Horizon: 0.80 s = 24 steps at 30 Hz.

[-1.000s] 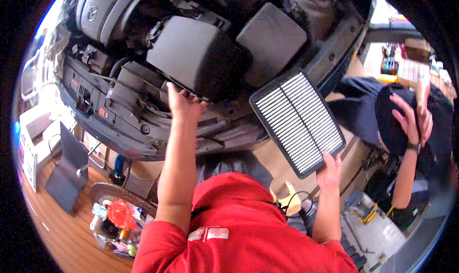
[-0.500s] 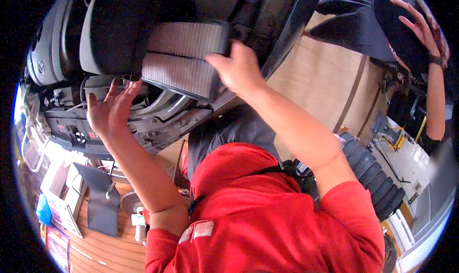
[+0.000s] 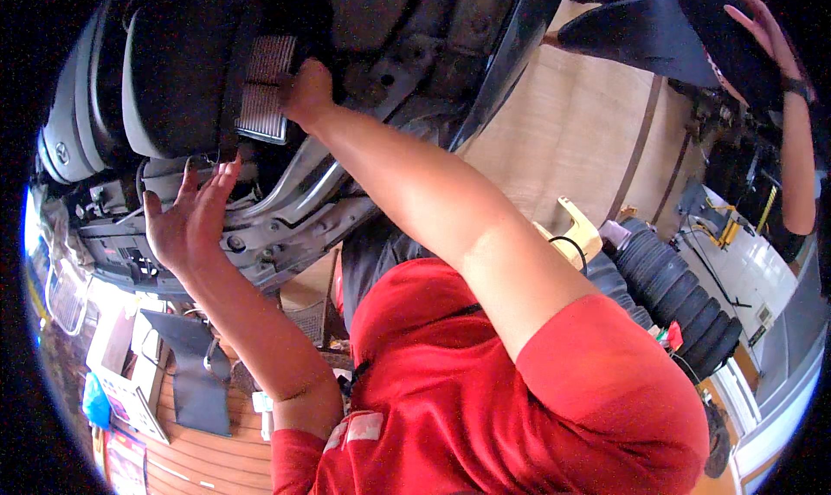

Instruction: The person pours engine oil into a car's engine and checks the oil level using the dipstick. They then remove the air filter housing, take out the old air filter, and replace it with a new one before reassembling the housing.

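A pleated air filter (image 3: 266, 88) is partly inside the dark opening beside a black plastic cover (image 3: 182, 75) in a car's engine bay. My right hand (image 3: 309, 95) is closed at the filter's right end; its fingertips are hidden. My left hand (image 3: 189, 222) has its fingers spread and pointing up. Its fingertips touch or nearly touch the lower edge of the black cover, and its thumb stands apart.
The car's metal front frame (image 3: 294, 209) runs below the opening. Another person's hand (image 3: 762, 32) shows at upper right. Stacked tyres (image 3: 666, 278) and a pale yellow container (image 3: 576, 226) stand to the right. A dark chair (image 3: 199, 374) stands at lower left.
My right hand has moved left with the air filter, which now sits mostly behind the cover's edge. My left hand has stayed near the cover, fingers spread.
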Each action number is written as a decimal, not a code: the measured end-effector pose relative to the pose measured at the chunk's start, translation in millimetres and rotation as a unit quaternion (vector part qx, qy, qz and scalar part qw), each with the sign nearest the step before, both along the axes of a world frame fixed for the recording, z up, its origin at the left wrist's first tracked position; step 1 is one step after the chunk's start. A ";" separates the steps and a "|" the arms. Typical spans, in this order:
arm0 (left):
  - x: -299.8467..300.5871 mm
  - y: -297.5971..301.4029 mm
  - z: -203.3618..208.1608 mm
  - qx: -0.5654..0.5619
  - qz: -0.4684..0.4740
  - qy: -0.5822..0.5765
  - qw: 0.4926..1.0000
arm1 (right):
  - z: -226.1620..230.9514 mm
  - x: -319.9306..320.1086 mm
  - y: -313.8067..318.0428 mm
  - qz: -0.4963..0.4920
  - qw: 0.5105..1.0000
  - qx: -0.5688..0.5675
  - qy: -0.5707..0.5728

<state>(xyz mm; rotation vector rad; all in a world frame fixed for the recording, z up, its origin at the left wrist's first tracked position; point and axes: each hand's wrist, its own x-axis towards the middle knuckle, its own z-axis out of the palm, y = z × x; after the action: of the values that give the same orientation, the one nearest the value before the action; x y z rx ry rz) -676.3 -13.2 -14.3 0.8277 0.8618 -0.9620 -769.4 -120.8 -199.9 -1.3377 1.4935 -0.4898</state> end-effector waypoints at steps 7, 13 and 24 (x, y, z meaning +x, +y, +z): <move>-8.8 -23.6 3.3 -0.021 -0.042 -0.016 0.999 | -125.7 19.9 -41.6 0.073 0.985 -0.028 0.151; -11.7 7.4 -10.3 -0.031 -0.017 -0.025 0.999 | -51.2 25.7 3.3 0.132 0.971 -0.013 0.200; -32.4 -5.9 -42.2 0.077 -0.012 -0.063 0.995 | 63.0 -18.8 -9.4 -0.156 0.850 0.407 -0.298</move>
<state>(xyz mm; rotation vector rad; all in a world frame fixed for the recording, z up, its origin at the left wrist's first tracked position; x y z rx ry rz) -708.7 -19.1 -56.5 1.0219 0.8252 -0.8617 -788.2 -130.2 -136.9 -0.2271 1.1612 -0.3542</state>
